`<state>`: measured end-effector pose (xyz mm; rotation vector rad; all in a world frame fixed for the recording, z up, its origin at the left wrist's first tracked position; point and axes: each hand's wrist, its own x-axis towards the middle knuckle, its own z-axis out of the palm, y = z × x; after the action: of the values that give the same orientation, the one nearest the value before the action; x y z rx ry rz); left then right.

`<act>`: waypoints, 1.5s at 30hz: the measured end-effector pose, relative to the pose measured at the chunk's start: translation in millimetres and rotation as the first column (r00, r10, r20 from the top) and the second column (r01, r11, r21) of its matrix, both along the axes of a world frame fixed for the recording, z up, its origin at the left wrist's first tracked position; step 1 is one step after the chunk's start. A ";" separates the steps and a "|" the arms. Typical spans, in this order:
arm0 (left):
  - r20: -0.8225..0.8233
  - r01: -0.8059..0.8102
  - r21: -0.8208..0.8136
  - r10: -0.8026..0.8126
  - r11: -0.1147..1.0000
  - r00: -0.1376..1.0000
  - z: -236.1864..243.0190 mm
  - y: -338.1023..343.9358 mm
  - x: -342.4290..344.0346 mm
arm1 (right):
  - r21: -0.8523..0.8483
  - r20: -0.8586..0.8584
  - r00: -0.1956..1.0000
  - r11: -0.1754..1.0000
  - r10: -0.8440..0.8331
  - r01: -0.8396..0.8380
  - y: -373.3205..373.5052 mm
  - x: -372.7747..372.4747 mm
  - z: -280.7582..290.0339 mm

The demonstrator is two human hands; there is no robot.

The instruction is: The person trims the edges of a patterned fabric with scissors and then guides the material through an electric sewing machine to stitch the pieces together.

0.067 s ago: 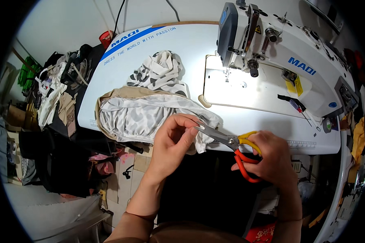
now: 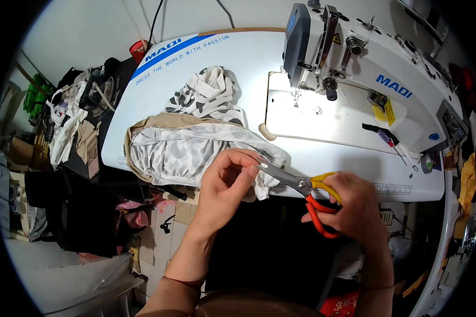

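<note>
My right hand is closed on a pair of scissors with one yellow and one red handle loop. Their blades point left and their tips reach the fingertips of my left hand. That hand is pinched over the near right edge of a pale spotted garment, and its fingers hide most of what they grip. Gathered folds run along the garment's near side, and a beige cloth borders it. Behind it lies a crumpled white cloth with dark spots.
A white sewing machine stands at the right on a white table. Beside its base lie a small screwdriver and tweezers. Heaped fabric sits off the table's left end, and a red cup is at the back left.
</note>
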<state>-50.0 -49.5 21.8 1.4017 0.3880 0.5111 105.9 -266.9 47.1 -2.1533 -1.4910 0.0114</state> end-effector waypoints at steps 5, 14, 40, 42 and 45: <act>-0.018 0.000 -0.107 -0.002 0.994 1.000 -1.8 1.0 0.0 | -0.049 -0.073 0.997 0.999 -0.017 0.014 3.1 -4.8 2.9; 0.017 0.030 -0.123 -0.028 0.992 0.999 -3.3 2.4 1.7 | 0.030 -0.122 0.991 0.998 -0.054 0.058 -4.5 -5.3 -10.5; 0.091 -0.126 0.219 0.108 0.968 0.990 -0.5 8.2 -14.0 | 0.399 -0.498 0.857 0.912 0.131 0.092 94.7 -37.0 -11.7; 0.073 -0.140 0.230 0.127 0.963 0.989 -2.3 9.8 -16.0 | 0.392 -0.602 0.783 0.912 0.154 0.122 96.7 -39.2 -9.4; 0.040 -0.139 0.130 0.135 0.982 0.990 -1.1 6.7 -16.5 | 0.348 -0.688 0.713 0.924 0.136 0.159 98.1 -43.8 -9.6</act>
<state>-66.4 -42.8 20.7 1.4995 0.4338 0.6811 62.2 -168.9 37.5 -1.5553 -0.9179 0.4540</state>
